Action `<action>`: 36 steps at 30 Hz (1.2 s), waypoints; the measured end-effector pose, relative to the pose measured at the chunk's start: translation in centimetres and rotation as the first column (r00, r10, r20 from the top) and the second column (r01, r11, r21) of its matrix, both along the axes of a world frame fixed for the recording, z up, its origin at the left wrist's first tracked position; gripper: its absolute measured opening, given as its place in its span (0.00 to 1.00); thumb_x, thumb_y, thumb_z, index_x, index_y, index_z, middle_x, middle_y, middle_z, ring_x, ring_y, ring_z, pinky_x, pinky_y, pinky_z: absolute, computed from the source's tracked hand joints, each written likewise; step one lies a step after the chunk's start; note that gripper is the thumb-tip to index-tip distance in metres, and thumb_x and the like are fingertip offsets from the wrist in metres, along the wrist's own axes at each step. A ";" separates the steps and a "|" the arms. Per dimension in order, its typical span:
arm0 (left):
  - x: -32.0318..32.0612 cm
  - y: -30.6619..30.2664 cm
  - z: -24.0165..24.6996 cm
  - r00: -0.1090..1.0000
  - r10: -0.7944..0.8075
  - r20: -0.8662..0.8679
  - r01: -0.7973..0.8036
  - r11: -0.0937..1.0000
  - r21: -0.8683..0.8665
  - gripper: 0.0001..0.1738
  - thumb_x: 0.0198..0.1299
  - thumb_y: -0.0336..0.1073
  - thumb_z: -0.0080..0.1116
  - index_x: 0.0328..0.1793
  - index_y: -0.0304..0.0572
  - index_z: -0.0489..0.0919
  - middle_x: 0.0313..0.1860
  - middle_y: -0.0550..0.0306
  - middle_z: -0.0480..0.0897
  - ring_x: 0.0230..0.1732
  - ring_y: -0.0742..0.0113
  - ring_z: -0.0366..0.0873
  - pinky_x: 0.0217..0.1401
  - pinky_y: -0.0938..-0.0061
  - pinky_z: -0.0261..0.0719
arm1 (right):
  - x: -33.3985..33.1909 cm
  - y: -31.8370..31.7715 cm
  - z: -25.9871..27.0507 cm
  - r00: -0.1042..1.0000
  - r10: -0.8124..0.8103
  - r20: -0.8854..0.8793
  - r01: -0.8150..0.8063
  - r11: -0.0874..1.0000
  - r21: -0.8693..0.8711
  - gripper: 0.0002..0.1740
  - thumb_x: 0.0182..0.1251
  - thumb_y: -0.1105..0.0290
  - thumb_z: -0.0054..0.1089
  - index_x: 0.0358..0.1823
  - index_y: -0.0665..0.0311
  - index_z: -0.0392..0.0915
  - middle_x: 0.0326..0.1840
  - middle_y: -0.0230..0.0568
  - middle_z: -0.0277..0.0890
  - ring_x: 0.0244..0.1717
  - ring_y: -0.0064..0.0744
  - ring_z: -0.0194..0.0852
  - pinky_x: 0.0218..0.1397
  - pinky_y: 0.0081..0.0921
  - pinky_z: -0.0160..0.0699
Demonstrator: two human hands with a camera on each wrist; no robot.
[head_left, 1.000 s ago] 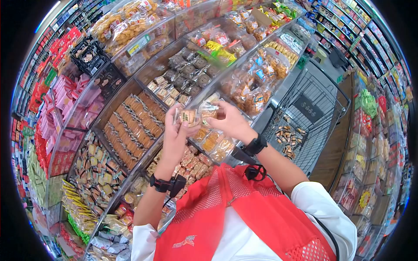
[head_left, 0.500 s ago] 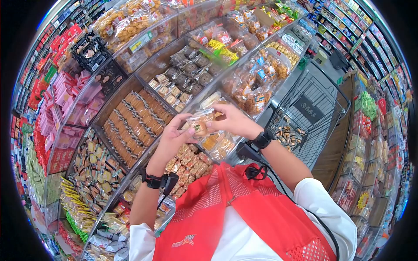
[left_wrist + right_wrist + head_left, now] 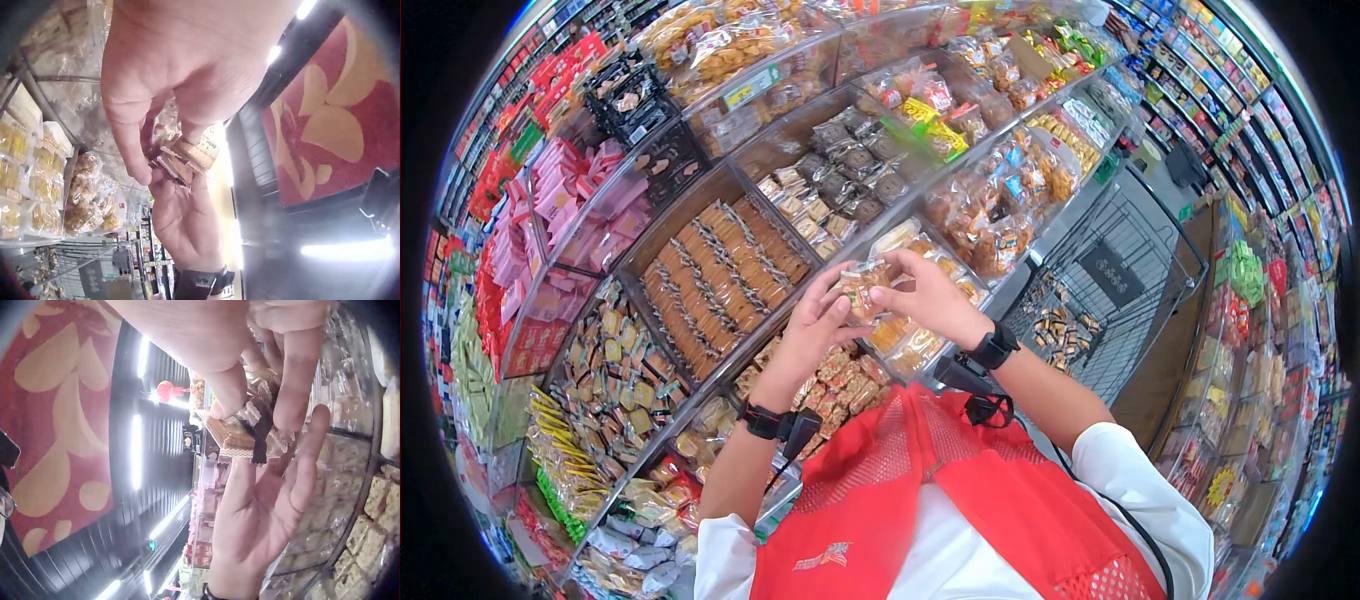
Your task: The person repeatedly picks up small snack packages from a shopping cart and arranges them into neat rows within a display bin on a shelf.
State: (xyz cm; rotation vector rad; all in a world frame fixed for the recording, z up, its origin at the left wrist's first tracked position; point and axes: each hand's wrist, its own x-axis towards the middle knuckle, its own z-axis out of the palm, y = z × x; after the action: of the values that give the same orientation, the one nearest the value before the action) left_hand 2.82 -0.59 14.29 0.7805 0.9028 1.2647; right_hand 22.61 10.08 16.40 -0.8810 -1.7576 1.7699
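Observation:
Small clear-wrapped biscuit packs (image 3: 862, 288) are held between both hands above the snack bins. The left hand (image 3: 810, 325) grips them from the left, thumb and fingers around the wrappers. From the right, the right hand (image 3: 930, 298) pinches them between thumb and fingers. A wafer-like pack (image 3: 240, 439) with dark-edged wrapping shows between the fingertips in the right wrist view. In the left wrist view, a pack with printed writing (image 3: 201, 150) lies beside others in the hands. How many packs there are I cannot tell.
Divided bins hold brown biscuits in rows (image 3: 720, 270), dark round cookies (image 3: 850, 160) and nut-topped bars (image 3: 825, 385). A shopping cart (image 3: 1100, 290) with small packs inside stands at the right. Shelves of packaged goods (image 3: 1235, 330) line the far right.
The hands first held packs a little apart, then brought them together. The packs now sit gathered between the fingers, and the head view has shifted slightly.

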 end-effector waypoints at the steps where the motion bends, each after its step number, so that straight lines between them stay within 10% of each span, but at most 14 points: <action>1: -0.2 0.0 -0.2 1.000 0.007 0.011 -0.007 1.000 0.001 0.32 0.81 0.35 0.53 0.86 0.48 0.59 0.73 0.48 0.74 0.69 0.61 0.78 0.67 0.59 0.88 | -0.3 0.0 0.1 1.000 -0.002 -0.005 0.002 1.000 -0.026 0.36 0.71 0.58 0.75 0.72 0.73 0.70 0.50 0.44 0.78 0.47 0.31 0.86 0.40 0.27 0.90; 7: -1.1 -0.1 -0.4 0.982 0.140 -0.129 -0.130 0.988 0.084 0.33 0.77 0.30 0.57 0.84 0.45 0.59 0.71 0.47 0.73 0.70 0.60 0.77 0.67 0.61 0.87 | -3.6 0.2 1.8 0.965 0.003 0.262 -0.108 0.915 0.389 0.44 0.61 0.51 0.82 0.70 0.73 0.73 0.51 0.46 0.83 0.48 0.32 0.85 0.51 0.32 0.85; 10: -3.7 1.0 0.3 0.962 0.201 -0.185 -0.172 0.972 0.162 0.40 0.73 0.32 0.65 0.85 0.45 0.55 0.71 0.45 0.73 0.71 0.59 0.76 0.68 0.62 0.84 | -6.2 2.4 2.6 0.978 0.118 0.173 -0.164 0.944 0.286 0.45 0.55 0.52 0.86 0.68 0.71 0.75 0.49 0.47 0.84 0.47 0.33 0.84 0.52 0.32 0.84; 16: -16.8 7.0 2.7 0.821 -0.122 -0.557 0.139 0.990 -0.013 0.37 0.70 0.44 0.71 0.78 0.39 0.69 0.71 0.50 0.77 0.70 0.63 0.75 0.69 0.64 0.77 | -12.7 7.6 3.4 0.963 0.268 0.039 -0.265 0.902 0.342 0.41 0.53 0.57 0.86 0.65 0.69 0.78 0.48 0.44 0.86 0.48 0.33 0.84 0.55 0.32 0.83; 17: -19.2 8.4 3.1 0.759 -0.131 -0.638 0.103 0.991 -0.082 0.35 0.68 0.46 0.73 0.75 0.37 0.73 0.69 0.46 0.80 0.70 0.60 0.77 0.69 0.62 0.77 | -13.6 8.8 4.1 0.961 0.223 0.165 -0.274 0.856 0.438 0.40 0.57 0.63 0.85 0.69 0.66 0.75 0.52 0.37 0.82 0.51 0.21 0.81 0.55 0.25 0.83; 20: -24.2 11.2 1.0 -0.152 0.180 -0.972 0.248 0.959 0.139 0.33 0.67 0.53 0.69 0.67 0.35 0.81 0.65 0.39 0.84 0.69 0.48 0.79 0.70 0.56 0.77 | -17.7 10.6 5.3 0.956 0.153 0.252 -0.285 0.695 0.660 0.40 0.54 0.63 0.85 0.68 0.64 0.76 0.55 0.42 0.84 0.52 0.33 0.85 0.57 0.31 0.83; 24: -26.1 11.1 -1.6 -0.473 0.111 -0.874 0.172 0.985 0.032 0.31 0.69 0.66 0.58 0.63 0.51 0.86 0.65 0.56 0.85 0.76 0.50 0.74 0.74 0.50 0.71 | -25.3 12.5 3.2 0.943 0.148 0.299 -0.333 0.376 0.865 0.37 0.50 0.63 0.83 0.63 0.62 0.77 0.57 0.44 0.82 0.59 0.47 0.82 0.62 0.39 0.81; 33: -26.9 8.1 -3.3 -0.404 0.177 -0.897 0.171 0.978 0.116 0.25 0.75 0.59 0.54 0.66 0.55 0.84 0.72 0.59 0.81 0.81 0.53 0.69 0.79 0.51 0.68 | -34.3 14.1 -2.9 0.849 -0.146 0.507 -0.528 -0.226 0.819 0.14 0.61 0.64 0.67 0.47 0.61 0.83 0.48 0.41 0.86 0.55 0.43 0.82 0.56 0.44 0.80; 36: -27.2 7.8 -3.3 -0.353 0.183 -0.917 0.164 0.978 0.132 0.25 0.75 0.57 0.55 0.68 0.54 0.83 0.77 0.56 0.76 0.82 0.52 0.67 0.81 0.50 0.66 | -36.0 13.1 -2.8 0.759 -0.167 0.629 -0.649 -0.116 0.752 0.09 0.66 0.68 0.61 0.41 0.61 0.87 0.45 0.45 0.88 0.51 0.46 0.87 0.52 0.40 0.85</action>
State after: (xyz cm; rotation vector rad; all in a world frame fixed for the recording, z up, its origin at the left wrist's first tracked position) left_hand -24.40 7.23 10.98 2.2500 2.1985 0.2391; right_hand -13.37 23.18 13.64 -0.2178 -2.9779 -0.3479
